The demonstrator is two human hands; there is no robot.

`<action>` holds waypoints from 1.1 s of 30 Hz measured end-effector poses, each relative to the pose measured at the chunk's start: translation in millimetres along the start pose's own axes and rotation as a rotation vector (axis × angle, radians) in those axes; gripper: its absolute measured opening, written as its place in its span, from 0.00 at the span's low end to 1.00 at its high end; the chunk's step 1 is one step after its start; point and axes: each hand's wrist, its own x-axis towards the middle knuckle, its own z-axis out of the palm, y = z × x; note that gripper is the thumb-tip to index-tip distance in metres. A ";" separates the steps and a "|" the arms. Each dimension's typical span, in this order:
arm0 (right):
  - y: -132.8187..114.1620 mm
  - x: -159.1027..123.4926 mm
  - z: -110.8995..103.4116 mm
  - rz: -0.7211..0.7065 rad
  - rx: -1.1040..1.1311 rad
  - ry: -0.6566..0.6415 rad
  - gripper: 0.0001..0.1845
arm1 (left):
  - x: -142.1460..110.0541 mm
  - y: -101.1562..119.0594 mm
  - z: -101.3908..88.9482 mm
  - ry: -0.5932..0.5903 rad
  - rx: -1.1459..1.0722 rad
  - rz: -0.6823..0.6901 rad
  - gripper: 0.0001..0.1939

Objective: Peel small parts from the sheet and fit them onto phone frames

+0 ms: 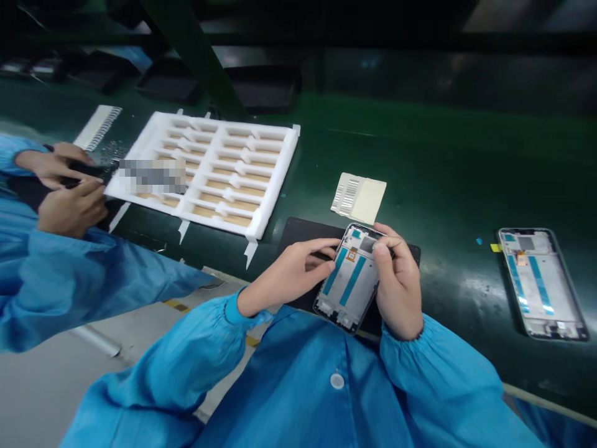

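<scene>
- Glossy dark-green bench top [443,155] bears a thin black rectangular mat [298,236].
- Silver-grey rectangular phone frame with teal strips [361,283] sits tilted between both hands, above the mat.
- Left hand [298,264] is half-curled, its thumb and fingertips holding the frame's left edge.
- Right hand [400,283] is closed round the upper right edge, thumb over the face.
- Flat cream-and-white sheet with silvery strips [373,199] lies just beyond the frame's top end.

Shows no legible lettering, brand or number on the held phone [366,280], the second phone [559,274] or the cream card [372,198]. Leaves the pixelated patch [152,176] over the white tray [278,186] unreadable. Includes yellow-and-black striped marking [177,305] on the grey floor [149,361], wordless.
</scene>
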 end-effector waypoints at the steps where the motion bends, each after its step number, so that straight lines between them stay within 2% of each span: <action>1: -1.2 -1.3 -1.0 -0.012 -0.013 0.008 0.12 | -2.1 -2.3 3.9 0.037 -0.047 -0.021 0.24; 4: -7.9 -8.2 -14.8 -0.106 -0.121 0.053 0.11 | -8.7 -3.2 11.5 0.174 -0.058 -0.010 0.21; 7: -9.9 -16.8 -44.0 -0.303 -0.384 0.103 0.07 | -17.2 8.5 4.6 0.216 0.101 0.138 0.18; 9: -4.9 -21.1 -62.7 -0.422 -0.641 0.042 0.05 | -23.9 20.4 -6.7 0.225 0.290 0.271 0.17; 11: 3.5 -23.6 -73.8 -0.498 -0.885 -0.079 0.06 | -29.8 30.9 -18.2 0.245 0.504 0.374 0.17; 14: 15.7 -24.7 -76.9 -0.545 -1.055 -0.205 0.06 | -34.5 36.5 -27.2 0.287 0.814 0.484 0.19; 18: 21.6 -26.8 -76.5 -0.469 -0.920 -0.197 0.06 | -34.1 25.9 -23.1 0.303 1.105 0.611 0.21; 21: 22.1 -30.5 -78.7 -0.420 -0.785 -0.154 0.07 | -32.2 15.0 -16.9 0.338 1.163 0.695 0.19; 24: 24.5 -31.9 -77.8 -0.429 -0.716 -0.080 0.04 | -30.4 8.0 -13.0 0.384 1.188 0.741 0.19; 29: 32.5 -29.2 -71.6 -0.483 -0.792 -0.020 0.02 | -28.5 3.3 -10.6 0.407 1.257 0.780 0.20; 33: 35.5 -27.7 -72.5 -0.528 -0.844 -0.058 0.03 | -27.1 1.9 -10.9 0.439 1.305 0.763 0.21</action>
